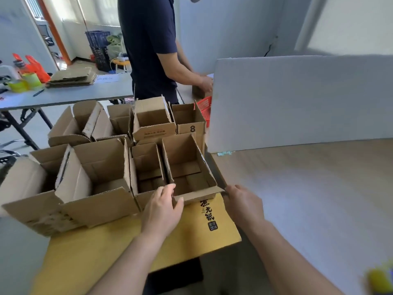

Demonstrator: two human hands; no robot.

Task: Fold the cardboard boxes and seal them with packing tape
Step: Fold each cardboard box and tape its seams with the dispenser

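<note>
Brown corrugated cardboard fills the head view: a cluster of open boxes point(100, 162) stands on a yellow cardboard sheet point(191, 237) printed with black characters. The open box point(182, 152) at the sheet's near right edge has its flaps up. The left hand point(162, 209) grips its near left corner, fingers over the rim and thumb pressed against the outside of the front flap. The right hand point(242, 204) touches the near right corner with curled fingers; I cannot tell whether it is pinching the flap. Behind stands a box marked 8 point(191, 128), just beside a red basket point(205, 109). To the right a white foam board point(297, 99) stands upright along the far edge of the wooden bench point(308, 188). A person in a dark shirt point(148, 39) stands beyond the boxes. On the grey folding table point(74, 95) at the far left lie flattened cartons point(72, 77) and two yellow-green tape rolls point(33, 80).
</note>
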